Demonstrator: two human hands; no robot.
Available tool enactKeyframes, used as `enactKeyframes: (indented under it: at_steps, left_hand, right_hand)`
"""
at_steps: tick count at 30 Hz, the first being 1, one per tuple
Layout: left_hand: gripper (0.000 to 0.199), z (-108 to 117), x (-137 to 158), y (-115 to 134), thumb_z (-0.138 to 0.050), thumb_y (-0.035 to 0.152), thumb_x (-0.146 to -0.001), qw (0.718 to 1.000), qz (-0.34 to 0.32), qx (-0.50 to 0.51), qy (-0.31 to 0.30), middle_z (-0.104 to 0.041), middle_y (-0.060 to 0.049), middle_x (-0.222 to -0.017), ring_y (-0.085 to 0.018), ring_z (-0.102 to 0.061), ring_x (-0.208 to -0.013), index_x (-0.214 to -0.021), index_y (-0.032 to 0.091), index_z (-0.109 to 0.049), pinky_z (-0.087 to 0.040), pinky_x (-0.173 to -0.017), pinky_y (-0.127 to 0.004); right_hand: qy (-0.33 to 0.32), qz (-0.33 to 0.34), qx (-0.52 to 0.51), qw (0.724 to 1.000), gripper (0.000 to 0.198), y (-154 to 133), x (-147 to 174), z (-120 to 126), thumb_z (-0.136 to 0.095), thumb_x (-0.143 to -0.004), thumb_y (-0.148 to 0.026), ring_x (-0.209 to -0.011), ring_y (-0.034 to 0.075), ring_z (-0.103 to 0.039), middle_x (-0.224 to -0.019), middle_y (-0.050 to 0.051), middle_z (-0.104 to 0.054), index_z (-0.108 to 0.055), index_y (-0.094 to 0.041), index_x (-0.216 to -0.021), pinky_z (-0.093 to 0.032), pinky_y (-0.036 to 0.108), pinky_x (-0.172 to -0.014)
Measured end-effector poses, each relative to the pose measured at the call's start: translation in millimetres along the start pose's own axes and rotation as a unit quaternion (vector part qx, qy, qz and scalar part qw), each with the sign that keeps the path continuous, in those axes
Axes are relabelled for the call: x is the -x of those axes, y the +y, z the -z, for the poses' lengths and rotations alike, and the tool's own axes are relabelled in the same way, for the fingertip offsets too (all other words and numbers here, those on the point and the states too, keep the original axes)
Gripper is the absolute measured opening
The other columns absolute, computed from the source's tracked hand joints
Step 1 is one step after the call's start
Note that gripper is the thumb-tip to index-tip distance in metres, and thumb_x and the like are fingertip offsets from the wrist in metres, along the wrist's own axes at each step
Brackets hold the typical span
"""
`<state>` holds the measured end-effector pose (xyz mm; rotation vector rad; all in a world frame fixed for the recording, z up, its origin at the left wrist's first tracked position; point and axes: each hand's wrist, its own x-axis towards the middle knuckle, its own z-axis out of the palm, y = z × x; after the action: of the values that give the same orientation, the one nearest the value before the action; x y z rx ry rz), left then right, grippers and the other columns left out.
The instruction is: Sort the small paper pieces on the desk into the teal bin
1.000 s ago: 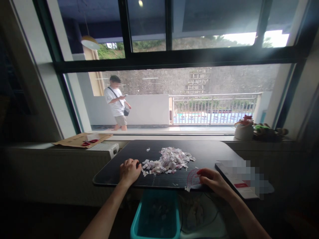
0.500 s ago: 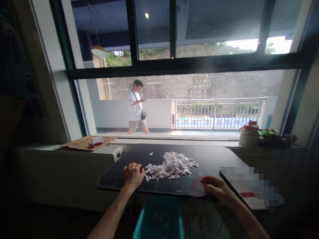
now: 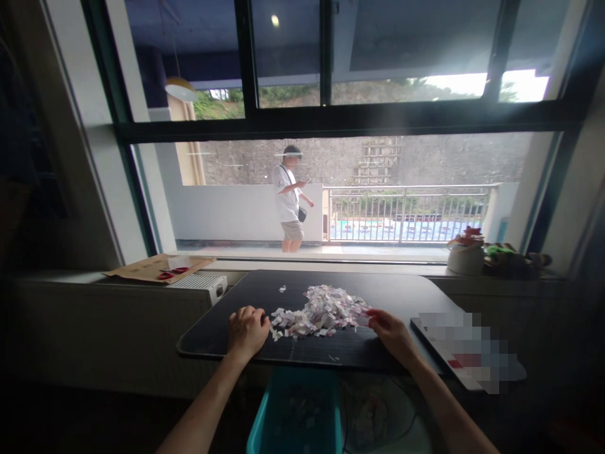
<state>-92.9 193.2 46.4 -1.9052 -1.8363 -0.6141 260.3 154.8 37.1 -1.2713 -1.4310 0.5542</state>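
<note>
A heap of small white paper scraps point(image 3: 326, 309), some with pink marks, lies on the black tabletop point(image 3: 215, 331). My left hand point(image 3: 248, 331) rests on the table just left of the heap, knuckles up and fingers curled in; I see nothing in it, though the palm is hidden. At the heap's right edge, the fingertips of my right hand point(image 3: 390, 331) are pinched together. A pale, see-through piece shows faintly at these fingertips, against the scraps. Its outline is hard to make out now.
Below the table's front edge stands a teal bin point(image 3: 259, 416) with scraps inside. A flat white item point(image 3: 466, 372), partly blurred, lies at the right. Red-handled scissors point(image 3: 172, 273) lie on brown paper point(image 3: 137, 270). A white pot point(image 3: 466, 260) stands on the sill. A person point(image 3: 289, 195) walks outside.
My right hand has moved up and left from the table's front to the heap's edge; the see-through piece's red round print no longer shows. My left hand stays beside the heap. The person outside moved right.
</note>
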Motion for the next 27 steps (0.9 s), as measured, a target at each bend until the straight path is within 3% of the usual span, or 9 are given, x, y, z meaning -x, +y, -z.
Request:
enactKeyframes:
  at_steps: [9, 15, 21, 27]
  left_hand:
    - [0.025, 2.0, 0.2, 0.3, -0.047, 0.028, -0.082, 1.000, 0.001, -0.005, -0.005, -0.066, -0.010, -0.090, -0.028, -0.057, -0.094, -0.087, 0.018, -0.069, -0.038, -0.084, -0.040]
    - [0.026, 1.2, 0.2, -0.2, -0.046, 0.030, -0.082, 1.000, 0.003, -0.005, -0.013, -0.066, -0.010, -0.091, -0.028, -0.057, -0.094, -0.088, 0.018, -0.069, -0.039, -0.083, -0.039]
    - [0.028, 1.7, -0.4, 0.3, -0.045, 0.030, -0.082, 1.000, 0.002, -0.001, -0.017, -0.066, -0.011, -0.092, -0.028, -0.057, -0.094, -0.089, 0.018, -0.069, -0.039, -0.083, -0.039]
    - [0.027, 2.4, -0.2, 0.4, -0.045, 0.030, -0.083, 1.000, 0.004, 0.002, -0.018, -0.066, -0.010, -0.092, -0.028, -0.057, -0.094, -0.089, 0.018, -0.069, -0.038, -0.083, -0.039]
  right_hand:
    - [-0.004, 0.002, 0.005, 1.000, 0.029, -4.4, 2.5, 2.0, -0.059, -0.069, -0.032, -0.071, 0.020, -0.064, -0.076, 0.004, -0.072, -0.073, -0.018, -0.089, -0.048, 0.029, -0.068]
    - [0.004, -0.006, -0.012, 1.000, 0.034, -10.3, 4.7, 3.1, -0.057, -0.070, -0.036, -0.070, 0.020, -0.065, -0.074, 0.005, -0.072, -0.071, -0.015, -0.093, -0.049, 0.029, -0.067]
    - [-0.017, -0.009, -0.027, 0.999, 0.027, -12.4, 6.9, 4.2, -0.056, -0.069, -0.032, -0.060, 0.016, -0.061, -0.065, 0.002, -0.068, -0.070, -0.016, -0.086, -0.047, 0.026, -0.059]
    - [0.018, -0.024, -0.011, 1.000, 0.030, -9.0, 6.0, 4.8, -0.055, -0.069, -0.033, -0.060, 0.016, -0.059, -0.067, 0.001, -0.067, -0.069, -0.016, -0.089, -0.045, 0.027, -0.057]
